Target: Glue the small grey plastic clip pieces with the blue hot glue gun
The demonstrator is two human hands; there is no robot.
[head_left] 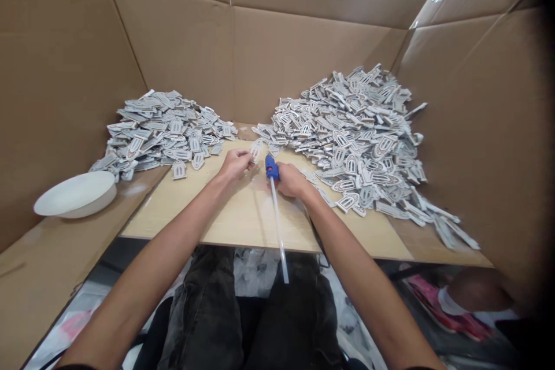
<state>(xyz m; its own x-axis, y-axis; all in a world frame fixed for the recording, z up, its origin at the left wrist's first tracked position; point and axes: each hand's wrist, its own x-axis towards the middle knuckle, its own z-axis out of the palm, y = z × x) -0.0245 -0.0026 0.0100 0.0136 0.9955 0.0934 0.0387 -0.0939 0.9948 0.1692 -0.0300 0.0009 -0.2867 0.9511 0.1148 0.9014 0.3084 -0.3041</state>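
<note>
Between the fingertips of my left hand (238, 164) is a small white arched window-shaped piece (256, 151), held upright above the board. My right hand (291, 180) is closed round a blue glue gun (272, 167), its nozzle end pointing away from me and close to the piece. A long clear glue stick (280, 237) sticks out of the gun's back and reaches over the table edge toward my lap. The pale wooden board (243, 219) lies under both hands. Part of the gun's grip is hidden by my right hand.
A large heap of the same pieces (359, 133) rises at the right, some sliding to the table edge. A smaller heap (165, 127) lies at the left. Near it stands a white bowl (76, 193). Cardboard walls (303, 52) enclose the table. A person's foot in a pink shoe (451, 306) shows below right.
</note>
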